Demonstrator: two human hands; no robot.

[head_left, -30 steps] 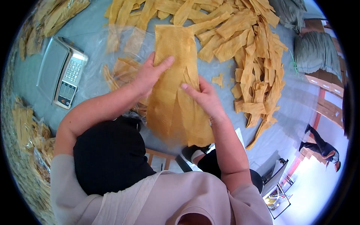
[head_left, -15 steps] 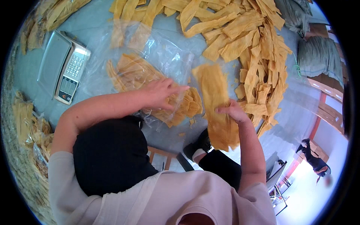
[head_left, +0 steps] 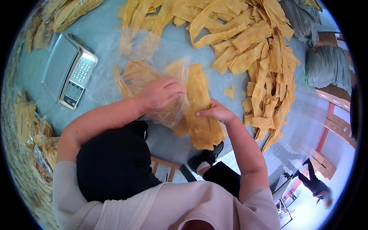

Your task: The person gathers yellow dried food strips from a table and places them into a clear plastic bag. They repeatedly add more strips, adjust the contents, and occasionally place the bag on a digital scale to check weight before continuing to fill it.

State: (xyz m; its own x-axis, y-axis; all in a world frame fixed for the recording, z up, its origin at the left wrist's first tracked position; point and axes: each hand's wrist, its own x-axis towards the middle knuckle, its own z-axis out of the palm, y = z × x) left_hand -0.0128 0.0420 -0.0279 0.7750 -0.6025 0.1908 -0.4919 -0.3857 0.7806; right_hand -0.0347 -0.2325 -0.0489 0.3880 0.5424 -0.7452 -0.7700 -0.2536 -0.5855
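My left hand point(head_left: 159, 94) is closed, its fingers pinching the edge of a clear plastic bag point(head_left: 103, 71) spread on the grey surface. Inside that bag lie several flat yellow strips point(head_left: 135, 73), partly hidden by the hand. My right hand point(head_left: 218, 111) grips a wide yellow strip point(head_left: 199, 90) that resembles dried tofu skin, thumb on top. This strip stands lengthwise beside the bag's mouth, its upper left part close against the plastic. Whether part of it is inside the bag I cannot tell.
A digital scale point(head_left: 73, 73) sits left of the bag. Loose yellow strips point(head_left: 268, 73) pile up in an arc at the far side and right. Bagged strips point(head_left: 32, 126) lie at the left edge. Grey sacks point(head_left: 329, 67) and cardboard boxes point(head_left: 322, 165) stand right, near another person point(head_left: 313, 183).
My right hand has brought the wide strip leftward to the bag's mouth. My left hand's fingers, spread before, have closed on the bag's edge.
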